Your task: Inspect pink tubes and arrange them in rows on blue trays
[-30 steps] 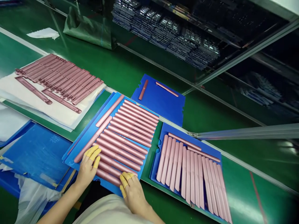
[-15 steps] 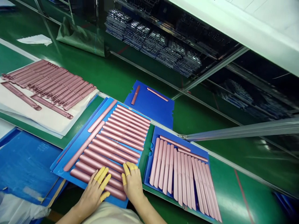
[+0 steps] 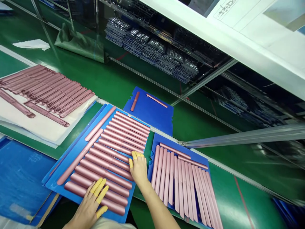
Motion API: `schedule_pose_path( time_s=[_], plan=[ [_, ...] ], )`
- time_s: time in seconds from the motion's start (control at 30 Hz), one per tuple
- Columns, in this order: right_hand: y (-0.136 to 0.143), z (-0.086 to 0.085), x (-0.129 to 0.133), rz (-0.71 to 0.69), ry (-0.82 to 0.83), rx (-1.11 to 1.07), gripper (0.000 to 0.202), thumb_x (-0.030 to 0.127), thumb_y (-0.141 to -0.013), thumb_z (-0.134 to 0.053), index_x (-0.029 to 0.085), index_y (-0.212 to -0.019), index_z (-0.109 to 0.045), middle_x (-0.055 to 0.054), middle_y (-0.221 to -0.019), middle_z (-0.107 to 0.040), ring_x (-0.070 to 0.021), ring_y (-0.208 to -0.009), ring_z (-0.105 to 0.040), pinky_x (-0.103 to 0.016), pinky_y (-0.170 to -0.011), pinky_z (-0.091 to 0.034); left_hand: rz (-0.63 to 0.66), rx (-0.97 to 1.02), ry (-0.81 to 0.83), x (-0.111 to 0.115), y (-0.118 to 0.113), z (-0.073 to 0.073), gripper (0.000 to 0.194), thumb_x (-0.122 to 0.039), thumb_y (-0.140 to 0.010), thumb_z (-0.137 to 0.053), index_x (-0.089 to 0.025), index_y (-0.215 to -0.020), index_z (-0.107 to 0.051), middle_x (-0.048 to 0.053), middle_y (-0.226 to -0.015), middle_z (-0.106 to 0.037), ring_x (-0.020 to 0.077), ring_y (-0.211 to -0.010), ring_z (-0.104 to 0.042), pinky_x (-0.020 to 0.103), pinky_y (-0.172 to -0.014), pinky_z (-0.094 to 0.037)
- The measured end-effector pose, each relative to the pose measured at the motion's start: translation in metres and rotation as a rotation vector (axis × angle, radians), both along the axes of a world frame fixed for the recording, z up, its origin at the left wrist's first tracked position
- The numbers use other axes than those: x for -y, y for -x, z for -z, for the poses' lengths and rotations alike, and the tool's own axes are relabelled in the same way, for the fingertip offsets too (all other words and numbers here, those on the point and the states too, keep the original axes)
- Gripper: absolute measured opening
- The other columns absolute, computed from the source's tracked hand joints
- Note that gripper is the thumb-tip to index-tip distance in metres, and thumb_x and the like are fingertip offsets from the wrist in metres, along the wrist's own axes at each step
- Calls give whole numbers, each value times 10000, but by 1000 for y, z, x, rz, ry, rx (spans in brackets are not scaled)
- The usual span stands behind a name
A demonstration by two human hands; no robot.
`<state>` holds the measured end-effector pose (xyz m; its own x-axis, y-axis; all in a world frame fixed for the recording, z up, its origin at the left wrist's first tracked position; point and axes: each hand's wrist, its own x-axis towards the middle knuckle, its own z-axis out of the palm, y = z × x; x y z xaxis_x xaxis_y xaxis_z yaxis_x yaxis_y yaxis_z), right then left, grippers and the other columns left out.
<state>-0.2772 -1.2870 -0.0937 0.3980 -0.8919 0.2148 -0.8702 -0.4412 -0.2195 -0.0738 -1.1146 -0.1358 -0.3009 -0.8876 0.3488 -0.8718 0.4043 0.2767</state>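
A blue tray [image 3: 71, 168] in front of me holds a row of several pink tubes [image 3: 111, 152]. My left hand [image 3: 92, 200], with yellow finger cots, lies flat on the nearest tubes at the tray's front edge. My right hand [image 3: 137, 167], also with cots, rests on the right ends of the tubes in the middle of the row, fingers apart. Neither hand grips anything. To the right a second blue tray [image 3: 154, 143] carries several paler pink strips [image 3: 183, 181] side by side.
A third blue tray [image 3: 152, 114] with two pink parts lies behind. White paper [image 3: 40, 127] at left carries several darker pink strips [image 3: 45, 90]. A stack of blue sheets [image 3: 21, 175] is at front left. A metal rail [image 3: 238, 136] and shelves of silver parts [image 3: 152, 51] lie beyond.
My right hand has slid forward along the tubes' right ends, away from me. My left hand has stayed flat on the nearest tubes. The view has shifted slightly.
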Motion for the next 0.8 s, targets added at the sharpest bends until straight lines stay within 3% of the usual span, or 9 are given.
schedule_pose_path(
  time_s=[0.13,0.33,0.43,0.8],
  plan=[
    [0,2,14,-16,-34,-38,281,223,-892,-449,169,-1120,-605,-115,-1025,-620,-255,-944,-507,-415,-790,-427,-1,5,28,1,0,2,601,-337,-775,-631,-151,-1319,-455,126,-1343,-515,268,-1317,-367,397,-1076,-303],
    [4,4,48,31,4,-67,347,195,-895,-431,115,-1216,-537,-142,-1185,-572,-270,-1106,-443,-430,-906,-382,-15,32,36,1,0,4,594,-368,-778,-623,-173,-1315,-460,98,-1334,-531,252,-1317,-367,373,-1053,-333],
    [4,9,62,52,-1,-88,344,197,-883,-449,118,-1200,-556,-140,-1144,-594,-276,-1041,-470,-431,-870,-395,-9,34,58,2,0,3,582,-362,-772,-630,-157,-1294,-478,108,-1314,-548,259,-1310,-378,379,-1038,-350],
    [6,18,56,42,18,-72,356,214,-882,-445,154,-1215,-555,-139,-1122,-578,-284,-1032,-459,-443,-836,-412,-3,64,111,7,1,3,570,-376,-764,-627,-154,-1273,-500,109,-1281,-576,263,-1282,-415,374,-1013,-372]
  ],
)
